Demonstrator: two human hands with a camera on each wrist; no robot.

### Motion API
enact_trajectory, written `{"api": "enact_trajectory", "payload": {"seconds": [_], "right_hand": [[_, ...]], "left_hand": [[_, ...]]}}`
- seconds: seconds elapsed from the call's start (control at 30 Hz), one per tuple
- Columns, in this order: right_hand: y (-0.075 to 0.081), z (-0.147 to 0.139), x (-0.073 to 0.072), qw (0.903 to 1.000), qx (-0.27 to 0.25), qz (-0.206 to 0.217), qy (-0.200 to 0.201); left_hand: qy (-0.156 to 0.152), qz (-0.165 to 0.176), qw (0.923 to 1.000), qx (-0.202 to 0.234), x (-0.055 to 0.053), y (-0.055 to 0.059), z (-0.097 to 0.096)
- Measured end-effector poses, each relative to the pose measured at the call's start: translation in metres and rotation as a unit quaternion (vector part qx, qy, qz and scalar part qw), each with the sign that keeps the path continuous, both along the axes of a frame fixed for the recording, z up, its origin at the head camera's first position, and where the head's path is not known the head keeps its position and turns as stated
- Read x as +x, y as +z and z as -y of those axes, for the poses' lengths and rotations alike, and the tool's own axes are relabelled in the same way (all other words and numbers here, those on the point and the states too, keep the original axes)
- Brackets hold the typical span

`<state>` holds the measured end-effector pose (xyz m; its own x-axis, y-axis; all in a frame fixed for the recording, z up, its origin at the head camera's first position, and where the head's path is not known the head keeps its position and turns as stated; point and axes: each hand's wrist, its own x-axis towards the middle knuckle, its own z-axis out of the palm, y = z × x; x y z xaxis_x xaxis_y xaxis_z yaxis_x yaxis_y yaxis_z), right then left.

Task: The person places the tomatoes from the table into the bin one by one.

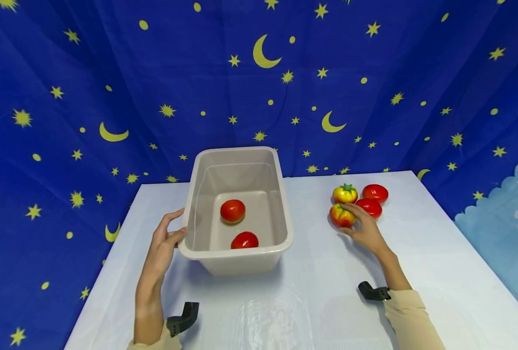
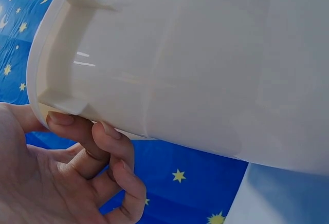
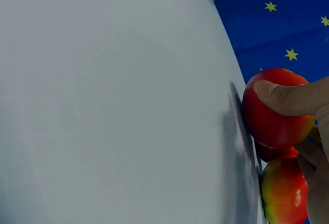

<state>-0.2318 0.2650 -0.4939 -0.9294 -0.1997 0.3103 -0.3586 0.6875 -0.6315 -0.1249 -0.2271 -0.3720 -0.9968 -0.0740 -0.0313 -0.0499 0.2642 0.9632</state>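
A beige plastic bin [image 1: 237, 265] stands tilted on the table, and two red tomatoes lie inside: one tomato [image 1: 232, 211] mid-floor, another tomato [image 1: 244, 240] by the near wall. My left hand [image 1: 160, 248] grips the bin's left rim, thumb and fingertips at the edge; in the left wrist view the fingers [image 2: 113, 139] curl under the lip. On the right, my right hand [image 1: 366, 233] holds a red-yellow tomato [image 1: 341, 216] between thumb and fingers. In the right wrist view the thumb lies across that tomato [image 3: 275, 129]. It is unclear whether it touches the table.
Beside the right hand lie a yellow-red tomato [image 1: 345, 194] with a green top and two red tomatoes, one behind [image 1: 375, 193] and one nearer [image 1: 369, 208]. The white table [image 1: 320, 291] ends at a blue curtain [image 1: 223, 97] with yellow moons and stars.
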Motion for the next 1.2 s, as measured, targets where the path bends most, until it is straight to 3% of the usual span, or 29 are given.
{"api": "enact_trajectory", "payload": {"seconds": [0.2,0.43,0.73,0.93,1.2], "right_hand": [[-0.0013,0.0024,0.0025,0.9981,0.046,0.035,-0.021],[0.0015,0.0022,0.0052,0.9919,0.118,-0.002,-0.045],[0.0023,0.0044,0.0053,0.9938,0.101,0.026,-0.039],[0.0027,0.0015,0.0050,0.9961,0.084,0.021,-0.018],[0.0077,0.0027,0.0006,0.9974,0.053,0.048,0.005]], "left_hand": [[-0.001,0.004,1.0000,0.003,-0.0005,-0.0005,0.0006],[-0.008,0.003,0.9999,0.009,-0.0035,-0.0025,-0.0003],[-0.008,0.000,1.0000,-0.001,-0.0004,-0.0014,0.0013],[-0.013,0.001,0.9999,0.006,-0.0014,-0.0019,0.0001],[-0.005,0.005,1.0000,0.002,0.0002,-0.0013,0.0033]]}}
